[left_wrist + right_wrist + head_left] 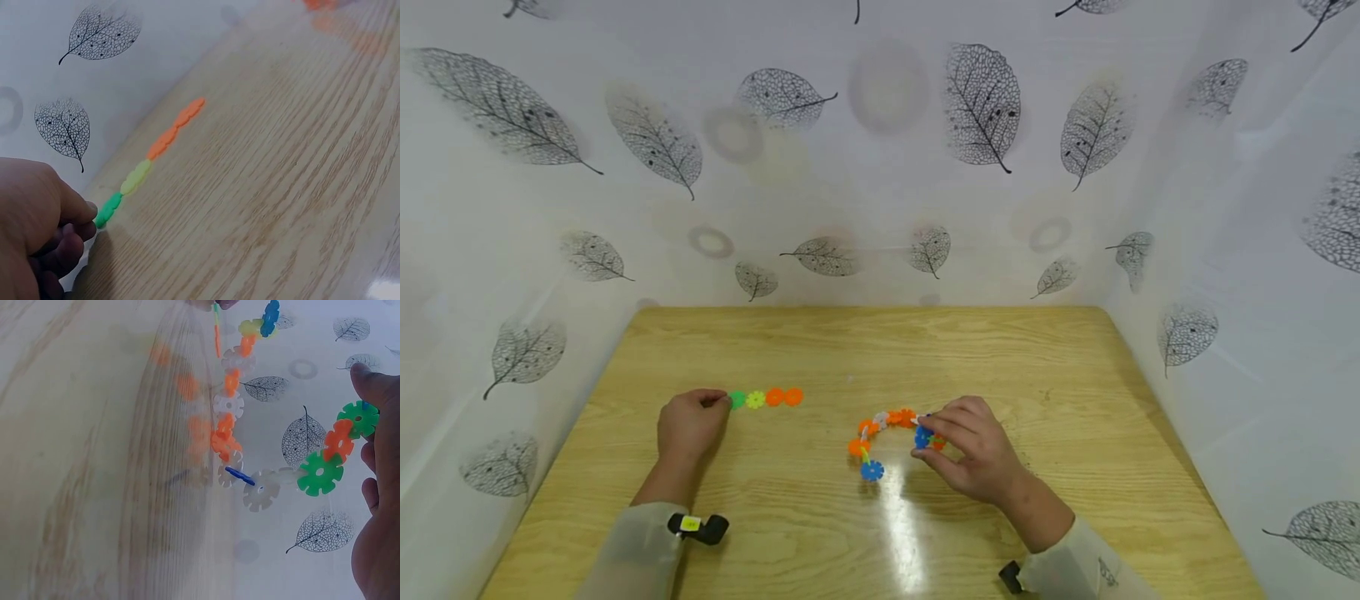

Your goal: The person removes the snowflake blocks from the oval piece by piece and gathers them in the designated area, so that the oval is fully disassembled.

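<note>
My left hand (692, 425) is at the table's left side. Its thumb and finger pinch the green end disc (109, 210) of a short straight row of flat notched discs. Next to the green one come a yellow-green disc (756, 399) and two orange discs (784, 397). Toward the right, my right hand (973, 446) holds one end of a longer curved chain of notched discs between thumb and fingers. That chain mixes orange, clear, green (320, 472) and blue pieces, with a blue disc (872, 471) at its free end. My fingers partly hide the held end.
Both hands are over a wood-grain table (820, 533) with a bright light reflection near its front. A pale leaf-print sheet (880, 192) surrounds it at the back and sides. Each sleeve has a small black device (700, 527) at the wrist.
</note>
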`<act>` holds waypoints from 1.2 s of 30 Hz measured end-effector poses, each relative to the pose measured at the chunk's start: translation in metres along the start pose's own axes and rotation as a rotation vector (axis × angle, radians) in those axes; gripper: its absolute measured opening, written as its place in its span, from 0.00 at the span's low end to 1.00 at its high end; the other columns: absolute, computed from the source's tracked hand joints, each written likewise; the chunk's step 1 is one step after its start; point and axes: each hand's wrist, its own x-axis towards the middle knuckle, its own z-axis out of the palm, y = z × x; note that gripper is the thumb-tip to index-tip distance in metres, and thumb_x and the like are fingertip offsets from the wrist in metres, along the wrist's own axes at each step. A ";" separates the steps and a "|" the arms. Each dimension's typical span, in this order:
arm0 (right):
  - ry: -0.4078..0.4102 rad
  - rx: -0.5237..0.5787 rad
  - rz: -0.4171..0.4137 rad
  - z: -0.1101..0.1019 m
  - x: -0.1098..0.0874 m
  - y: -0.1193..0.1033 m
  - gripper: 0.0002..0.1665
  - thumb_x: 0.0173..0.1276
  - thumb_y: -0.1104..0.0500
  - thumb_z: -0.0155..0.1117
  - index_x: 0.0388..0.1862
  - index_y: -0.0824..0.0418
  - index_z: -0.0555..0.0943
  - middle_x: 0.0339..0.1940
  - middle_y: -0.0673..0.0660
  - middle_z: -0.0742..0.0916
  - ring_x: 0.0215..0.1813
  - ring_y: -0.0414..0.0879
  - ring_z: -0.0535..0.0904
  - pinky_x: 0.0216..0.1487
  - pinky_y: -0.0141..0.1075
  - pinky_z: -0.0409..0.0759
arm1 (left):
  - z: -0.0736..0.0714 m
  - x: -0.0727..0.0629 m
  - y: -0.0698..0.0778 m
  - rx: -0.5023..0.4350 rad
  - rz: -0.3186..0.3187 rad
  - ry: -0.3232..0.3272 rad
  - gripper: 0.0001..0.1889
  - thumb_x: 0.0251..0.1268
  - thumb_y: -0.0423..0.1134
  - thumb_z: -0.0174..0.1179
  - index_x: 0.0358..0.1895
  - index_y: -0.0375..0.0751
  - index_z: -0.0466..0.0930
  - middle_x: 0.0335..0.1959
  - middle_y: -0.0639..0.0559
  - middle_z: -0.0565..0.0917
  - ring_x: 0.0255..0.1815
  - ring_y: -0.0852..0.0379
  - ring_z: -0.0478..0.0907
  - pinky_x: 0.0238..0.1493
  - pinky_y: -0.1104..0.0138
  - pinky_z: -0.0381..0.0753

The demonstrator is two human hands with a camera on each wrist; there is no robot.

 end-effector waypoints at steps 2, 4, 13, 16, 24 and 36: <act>0.000 0.000 0.002 0.000 0.000 0.000 0.23 0.65 0.49 0.78 0.47 0.67 0.89 0.39 0.57 0.91 0.38 0.49 0.84 0.44 0.44 0.76 | 0.000 0.000 0.001 -0.010 -0.008 -0.003 0.17 0.73 0.47 0.61 0.51 0.37 0.90 0.47 0.40 0.90 0.52 0.38 0.84 0.53 0.45 0.80; 0.001 0.002 0.002 0.000 0.000 0.000 0.23 0.64 0.49 0.79 0.47 0.67 0.89 0.39 0.57 0.91 0.38 0.49 0.84 0.44 0.43 0.75 | 0.000 -0.001 0.003 -0.020 -0.013 -0.007 0.18 0.73 0.47 0.61 0.51 0.37 0.89 0.47 0.40 0.89 0.52 0.38 0.84 0.53 0.46 0.79; 0.007 0.001 0.006 -0.001 -0.002 -0.001 0.24 0.64 0.49 0.80 0.48 0.67 0.89 0.39 0.56 0.91 0.38 0.49 0.83 0.43 0.43 0.75 | -0.001 -0.011 0.018 -0.065 0.017 -0.016 0.16 0.73 0.46 0.63 0.50 0.37 0.90 0.44 0.43 0.90 0.47 0.42 0.85 0.50 0.49 0.81; 0.011 0.005 0.006 -0.001 -0.001 -0.001 0.24 0.64 0.50 0.80 0.48 0.67 0.89 0.39 0.57 0.91 0.38 0.49 0.83 0.43 0.43 0.75 | 0.001 -0.017 0.026 -0.066 0.054 -0.032 0.15 0.73 0.44 0.63 0.49 0.37 0.90 0.42 0.44 0.90 0.45 0.44 0.85 0.47 0.51 0.81; 0.012 0.012 0.026 0.000 -0.001 -0.002 0.23 0.64 0.50 0.80 0.49 0.66 0.89 0.40 0.56 0.91 0.40 0.50 0.83 0.45 0.43 0.74 | 0.013 -0.034 0.041 -0.129 0.085 -0.100 0.14 0.72 0.45 0.64 0.48 0.39 0.91 0.43 0.47 0.89 0.44 0.49 0.84 0.45 0.57 0.81; 0.022 0.012 0.016 0.001 0.001 -0.003 0.23 0.66 0.49 0.78 0.49 0.66 0.89 0.40 0.57 0.91 0.40 0.50 0.83 0.44 0.43 0.75 | 0.021 -0.059 0.072 -0.272 0.198 -0.107 0.11 0.70 0.45 0.70 0.45 0.42 0.91 0.38 0.52 0.89 0.38 0.56 0.81 0.38 0.69 0.80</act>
